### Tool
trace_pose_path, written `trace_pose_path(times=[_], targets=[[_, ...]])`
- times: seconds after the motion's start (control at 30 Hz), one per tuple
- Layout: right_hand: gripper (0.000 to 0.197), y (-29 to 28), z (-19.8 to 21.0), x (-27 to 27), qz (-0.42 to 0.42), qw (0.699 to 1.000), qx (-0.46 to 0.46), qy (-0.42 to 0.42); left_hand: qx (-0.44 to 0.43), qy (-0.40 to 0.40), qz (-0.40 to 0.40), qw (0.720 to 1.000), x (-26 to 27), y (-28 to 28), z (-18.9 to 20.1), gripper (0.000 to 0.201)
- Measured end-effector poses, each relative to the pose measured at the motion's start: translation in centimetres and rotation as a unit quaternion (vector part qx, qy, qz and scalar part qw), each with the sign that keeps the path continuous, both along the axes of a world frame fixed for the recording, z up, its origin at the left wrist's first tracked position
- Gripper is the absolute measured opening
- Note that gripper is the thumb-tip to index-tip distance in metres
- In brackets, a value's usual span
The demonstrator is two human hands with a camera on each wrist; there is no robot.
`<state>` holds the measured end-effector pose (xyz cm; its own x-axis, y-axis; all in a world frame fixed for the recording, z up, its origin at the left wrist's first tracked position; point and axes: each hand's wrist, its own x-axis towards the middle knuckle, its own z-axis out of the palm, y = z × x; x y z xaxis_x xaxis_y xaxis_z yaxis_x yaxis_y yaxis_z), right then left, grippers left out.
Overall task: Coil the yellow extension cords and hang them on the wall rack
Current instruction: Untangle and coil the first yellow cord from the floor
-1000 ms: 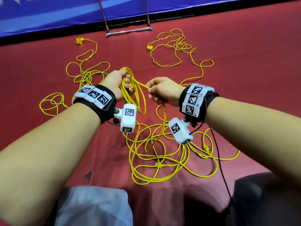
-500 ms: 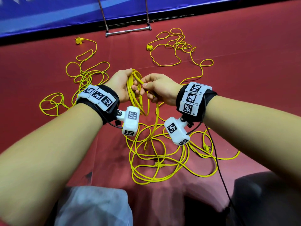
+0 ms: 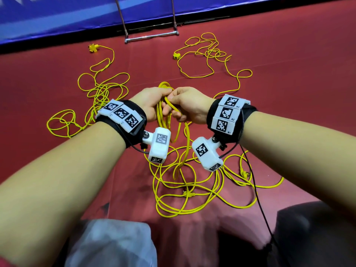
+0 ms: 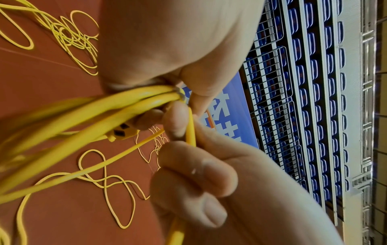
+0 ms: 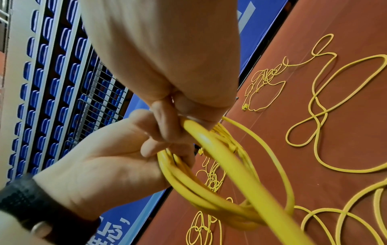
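Coil [image 3: 163, 114]: a bundle of yellow loops hanging in the air between the two wrists, above the floor tangle; this is the landmark for the lines below.
Left hand [image 3: 152, 105]: at the top of the coil, fingers wrapped round the gathered loops, grasping them.
Right hand [image 3: 189, 107]: touching the coil's top from the other side, thumb and fingers pinching one strand [image 4: 191, 127] of the same cord and laying it against the bundle.
Feed strand [image 3: 185, 149]: drops from the right hand just beside the coil and runs down into the tangle.
Socket end [image 4: 122, 131]: in the left wrist view, a yellow socket block sits against the coil just under the left fingers.
Tangle [image 3: 192, 189]: loose cord on the red floor [image 3: 289, 93] directly below the coil, not yet gathered.
Other cords: one [image 3: 100, 93] lies on the floor to the left of the coil, another [image 3: 208, 54] beyond it to the right, both uncoiled.
Rack [image 3: 152, 36]: a metal bar frame well beyond the coil, by the blue wall; nothing hangs on it.
Step in hand: adding a loop to the first coil; judged early in the task.
Next move: probably the left hand must take the new loop under its fingers, then the right slides down the feed strand for another length, matching loop size and letting twists fall out of the tangle.
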<state>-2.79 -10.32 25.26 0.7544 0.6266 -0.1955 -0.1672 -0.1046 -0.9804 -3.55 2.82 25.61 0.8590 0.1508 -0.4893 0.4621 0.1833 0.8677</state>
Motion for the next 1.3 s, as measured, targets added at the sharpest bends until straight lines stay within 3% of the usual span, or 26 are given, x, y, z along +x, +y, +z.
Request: trace_pose_path(times=[0.13, 0.23, 0.33, 0.53, 0.67, 0.87, 0.97, 1.0, 1.07, 1.17, 1.23, 1.3], targets=[[0.022, -0.3, 0.1, 0.0, -0.002, 1.000, 0.015, 0.015, -0.010, 0.013, -0.012, 1.000, -0.3, -0.4, 0.3, 0.035], [0.005, -0.6, 0.1, 0.1, 0.021, 0.999, 0.009, 0.024, -0.020, 0.023, 0.025, 0.999, -0.2, 0.1, 0.5, 0.038], [0.020, -1.1, -0.3, 0.5, 0.042, 0.999, -0.017, 0.021, -0.021, 0.020, 0.099, 0.995, 0.1, 0.9, 0.6, 0.034], [0.007, -0.9, -1.4, 0.6, 0.042, 0.997, -0.054, -0.037, -0.022, -0.002, 0.168, 0.985, 0.0, 1.3, 0.0, 0.020], [0.011, -0.5, -1.3, 0.6, 0.026, 0.997, -0.049, -0.052, -0.075, -0.001, 0.182, 0.980, 0.0, 1.2, 0.5, 0.028], [0.010, -0.8, -0.8, 0.5, 0.045, 0.998, -0.030, -0.026, -0.107, 0.003, 0.134, 0.985, -0.4, 0.8, 1.1, 0.034], [0.007, -1.3, -1.2, 1.9, -0.056, 0.994, -0.067, -0.070, -0.079, -0.015, 0.073, 0.994, -0.8, 0.5, 1.6, 0.032], [0.013, -1.5, -1.5, 2.7, -0.117, 0.984, -0.093, -0.096, -0.055, -0.023, 0.050, 0.997, -1.0, 0.4, 1.8, 0.030], [0.049, -2.1, -2.5, 4.2, -0.174, 0.965, -0.146, -0.130, -0.004, -0.032, 0.008, 0.999, -1.3, 0.0, 2.1, 0.027], [0.091, -2.6, -3.5, 5.0, -0.127, 0.963, -0.181, -0.153, 0.044, -0.039, -0.053, 0.997, -1.6, -0.8, 2.4, 0.029], [0.100, -2.7, -4.1, 5.5, -0.135, 0.962, -0.172, -0.161, 0.063, -0.045, -0.095, 0.992, -1.9, -1.5, 2.5, 0.028], [0.097, -3.3, -4.6, 6.2, -0.172, 0.958, -0.160, -0.162, 0.084, -0.050, -0.140, 0.985, -2.1, -2.2, 2.6, 0.030]])
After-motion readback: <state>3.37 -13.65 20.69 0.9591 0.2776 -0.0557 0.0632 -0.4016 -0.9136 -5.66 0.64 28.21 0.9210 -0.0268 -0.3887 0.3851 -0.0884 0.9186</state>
